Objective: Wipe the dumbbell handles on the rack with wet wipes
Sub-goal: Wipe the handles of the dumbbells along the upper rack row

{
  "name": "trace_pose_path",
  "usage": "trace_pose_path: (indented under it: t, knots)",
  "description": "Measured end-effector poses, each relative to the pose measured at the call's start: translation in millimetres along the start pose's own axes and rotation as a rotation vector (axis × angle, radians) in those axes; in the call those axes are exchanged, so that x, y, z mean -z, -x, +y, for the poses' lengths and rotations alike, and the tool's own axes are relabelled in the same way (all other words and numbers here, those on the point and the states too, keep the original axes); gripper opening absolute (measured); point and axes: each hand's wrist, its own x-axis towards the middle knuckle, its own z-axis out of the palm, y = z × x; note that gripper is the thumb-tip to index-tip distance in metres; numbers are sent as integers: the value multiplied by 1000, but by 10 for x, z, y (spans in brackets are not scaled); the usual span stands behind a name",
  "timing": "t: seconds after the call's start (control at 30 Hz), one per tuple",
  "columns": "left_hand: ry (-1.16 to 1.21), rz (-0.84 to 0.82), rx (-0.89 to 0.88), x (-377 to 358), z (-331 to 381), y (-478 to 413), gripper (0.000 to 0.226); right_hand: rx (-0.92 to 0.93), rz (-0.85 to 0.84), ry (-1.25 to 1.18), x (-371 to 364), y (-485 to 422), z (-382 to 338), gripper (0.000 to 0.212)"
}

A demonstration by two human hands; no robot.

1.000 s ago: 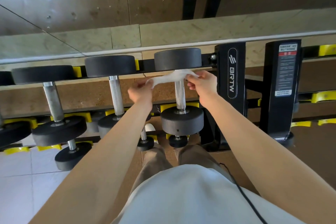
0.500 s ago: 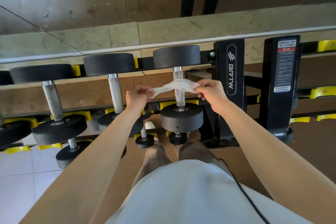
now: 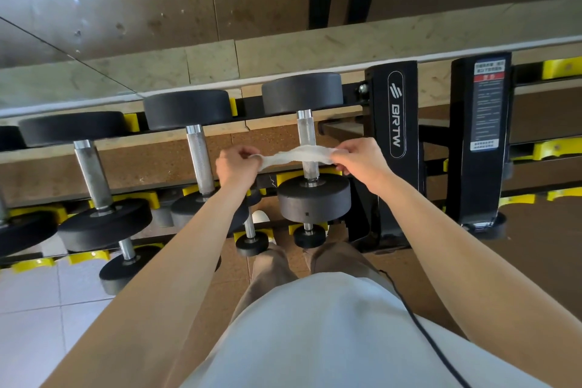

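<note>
A white wet wipe (image 3: pixel 297 155) is stretched sideways over the steel handle (image 3: pixel 306 129) of the rightmost dumbbell on the rack's top tier. My left hand (image 3: pixel 237 164) pinches its left end and my right hand (image 3: pixel 362 158) pinches its right end. The wipe lies across the lower half of the handle, just above the near black weight head (image 3: pixel 315 198). The far head (image 3: pixel 302 93) sits against the rack's back rail. Two more dumbbells with bare steel handles (image 3: pixel 198 157) (image 3: pixel 91 173) lie to the left.
A black rack upright (image 3: pixel 393 142) marked BRTW stands just right of my right hand, with a second upright (image 3: pixel 482 142) further right. Smaller dumbbells (image 3: pixel 252 239) rest on yellow cradles on lower tiers. A mirror wall runs behind the rack. A black cable hangs over my shirt.
Both hands have drawn the stretched wipe down the handle, from just under the far weight head toward the near head.
</note>
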Motion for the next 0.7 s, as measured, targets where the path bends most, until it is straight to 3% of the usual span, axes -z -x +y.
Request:
trace_pose_path:
  t: [0.17,0.23,0.37,0.47,0.6,0.7]
  knots:
    - [-147,-483,-160,-193,134,198,17,-35,171,379,234,0,166,22]
    - [-247,-427,-184,-150,51,182,15,-9,102,417,182,24,132,22]
    - [-334,-121,-109,29,-129,93,25,75,-180,399,5,141,-12,15]
    - [-339,-133,-159,20,-98,89,12,41,-114,473,57,102,33,18]
    - [-361,-402,-319,-90,-3,220,11,-37,109,630,244,43,170,20]
    - [-434,-263,-269,-53,-105,217,10,18,63,582,170,93,140,21]
